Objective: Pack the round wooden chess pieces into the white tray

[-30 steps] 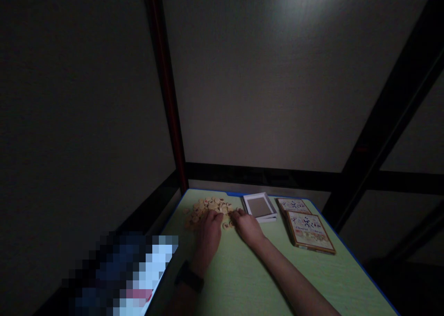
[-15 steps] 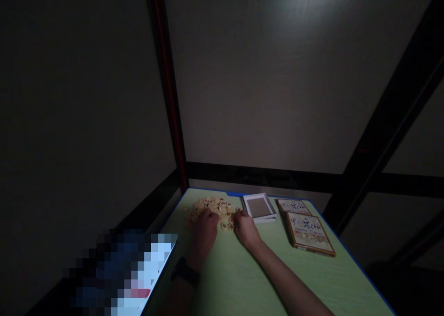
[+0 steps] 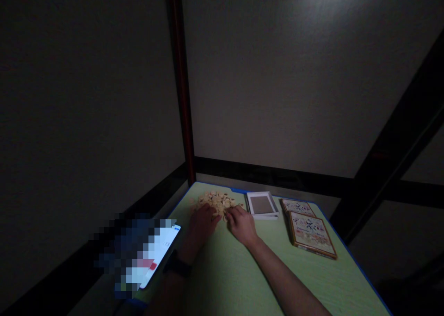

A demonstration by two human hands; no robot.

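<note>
Discs [image 3: 215, 198], pale and round, head view: lying heaped just beyond left hand [image 3: 203, 219] and right hand [image 3: 242, 222], both showing loosely bent fingers, any hold on a disc being impossible to tell. Right hand is now sitting closer to the left than half a second ago, the narrowed gap probably meaning that stray discs are being drawn heapward. White tray [image 3: 265, 216] is lying beyond and right of the right hand, two printed boxes [image 3: 310, 235] farther right.
</note>
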